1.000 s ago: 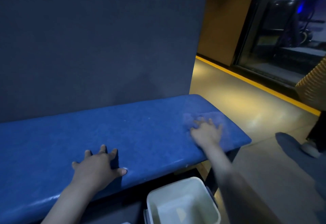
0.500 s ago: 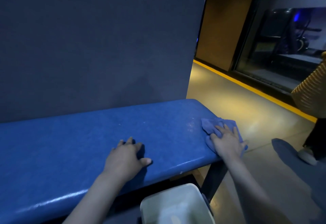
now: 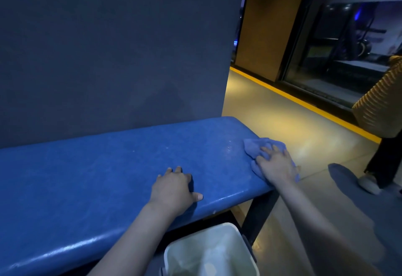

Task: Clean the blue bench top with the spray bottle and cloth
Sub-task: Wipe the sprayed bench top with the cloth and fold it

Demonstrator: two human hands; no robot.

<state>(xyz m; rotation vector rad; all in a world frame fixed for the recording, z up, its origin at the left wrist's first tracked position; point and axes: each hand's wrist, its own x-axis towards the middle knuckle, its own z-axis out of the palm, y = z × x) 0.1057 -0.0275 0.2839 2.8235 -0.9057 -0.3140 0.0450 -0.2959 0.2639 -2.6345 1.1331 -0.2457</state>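
L hand [image 3: 174,185] flat, fingers spread; R hand [image 3: 275,167] palm down, both arms extended.

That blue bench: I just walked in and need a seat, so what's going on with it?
A person is wiping the blue bench top. Their right hand presses a blue cloth flat at the bench's right end, by the edge. The left hand rests on the bench near the middle, holding nothing. A white bin stands on the floor below the front edge. No spray bottle is in view.
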